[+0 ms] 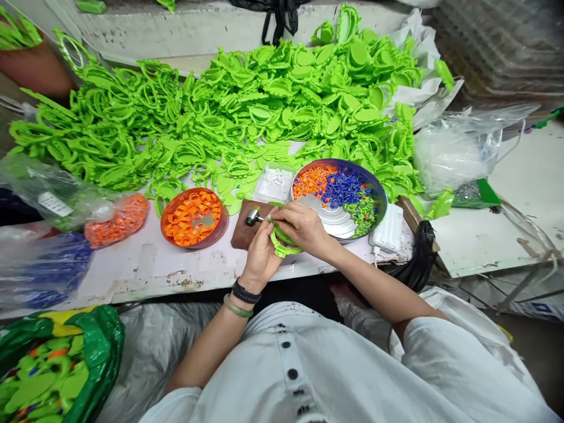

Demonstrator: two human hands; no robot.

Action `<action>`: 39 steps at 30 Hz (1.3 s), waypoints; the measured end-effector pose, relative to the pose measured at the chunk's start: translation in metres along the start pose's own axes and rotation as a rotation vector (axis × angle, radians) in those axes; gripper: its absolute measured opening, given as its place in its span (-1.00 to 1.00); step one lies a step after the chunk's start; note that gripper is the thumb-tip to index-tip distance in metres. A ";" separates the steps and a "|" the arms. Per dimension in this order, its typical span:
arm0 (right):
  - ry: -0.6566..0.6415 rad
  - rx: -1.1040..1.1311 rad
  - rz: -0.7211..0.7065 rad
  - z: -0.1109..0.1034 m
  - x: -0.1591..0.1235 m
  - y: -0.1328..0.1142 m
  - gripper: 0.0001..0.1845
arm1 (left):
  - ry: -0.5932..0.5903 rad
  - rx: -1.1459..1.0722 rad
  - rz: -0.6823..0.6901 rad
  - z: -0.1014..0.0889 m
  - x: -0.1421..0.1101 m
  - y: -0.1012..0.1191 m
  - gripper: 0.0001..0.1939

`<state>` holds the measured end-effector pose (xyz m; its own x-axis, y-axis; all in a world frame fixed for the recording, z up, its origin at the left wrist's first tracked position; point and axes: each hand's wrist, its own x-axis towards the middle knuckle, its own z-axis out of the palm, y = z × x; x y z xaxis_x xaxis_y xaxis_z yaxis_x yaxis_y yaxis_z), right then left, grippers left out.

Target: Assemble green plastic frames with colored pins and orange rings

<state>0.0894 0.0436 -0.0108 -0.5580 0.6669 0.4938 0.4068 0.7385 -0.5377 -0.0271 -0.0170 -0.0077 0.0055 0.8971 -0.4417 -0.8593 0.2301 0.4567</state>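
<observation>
A lime-green plastic ring (282, 249) is gripped between the person's hands, its notched rim curving out below the fingers. The right hand (300, 228) pinches it from above while the left hand (261, 258) closes around it from beneath. Just beside them, a small metal cylinder (254, 216) lies on a brown pad (243, 235). A round tray (339, 176) of orange and blue plastic pieces and a heap of green plastic frames (220, 100) crowd the white surface (136, 273).

The desk (132, 273) carries one orange tray (170, 232), one metal tray (382, 200), one brown pad (240, 235) bearing one metal fitting (254, 216), and one white charger (388, 229); the left hand (259, 258) and the right hand (299, 226) hold one green plastic frame (282, 242).
</observation>
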 end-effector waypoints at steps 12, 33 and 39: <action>-0.126 0.002 0.005 -0.024 -0.018 0.016 -0.70 | 0.067 0.052 -0.098 0.009 0.004 -0.010 -0.58; -0.571 -0.554 0.642 -0.089 -0.047 0.127 -0.74 | 0.089 -0.039 -0.296 0.013 0.011 -0.014 -0.75; -0.405 -0.506 0.667 -0.093 -0.042 0.127 -0.80 | 0.052 -0.028 -0.295 0.014 0.008 -0.015 -0.72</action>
<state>0.2325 0.1187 -0.0363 -0.2659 0.9541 -0.1374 0.9483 0.2333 -0.2151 -0.0069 -0.0080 -0.0068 0.2311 0.7723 -0.5918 -0.8383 0.4667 0.2817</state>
